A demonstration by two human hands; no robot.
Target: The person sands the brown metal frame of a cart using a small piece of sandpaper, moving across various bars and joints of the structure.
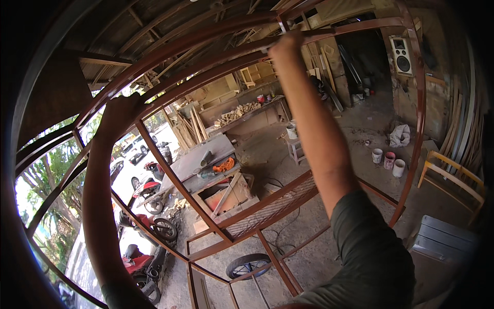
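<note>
- Left hand (119, 114) is up high, fingers wrapped round a curved bar of the red-brown metal frame (206, 77).
- Right hand (286, 44) reaches the top bar, closed on a thin pale tool; can't tell what it is.
- Workbench (198, 162) and motorbikes (149, 190) sit below.

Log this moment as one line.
left hand: gripping red-brown curved metal frame | right hand: holding small tool against upper bar | stage: working overhead

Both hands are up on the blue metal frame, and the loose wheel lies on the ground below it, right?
Not quite: the metal frame is reddish-brown, not blue, as the head view shows. The left hand and right hand are both up on its bars, and the loose wheel lies on the ground below.
</note>
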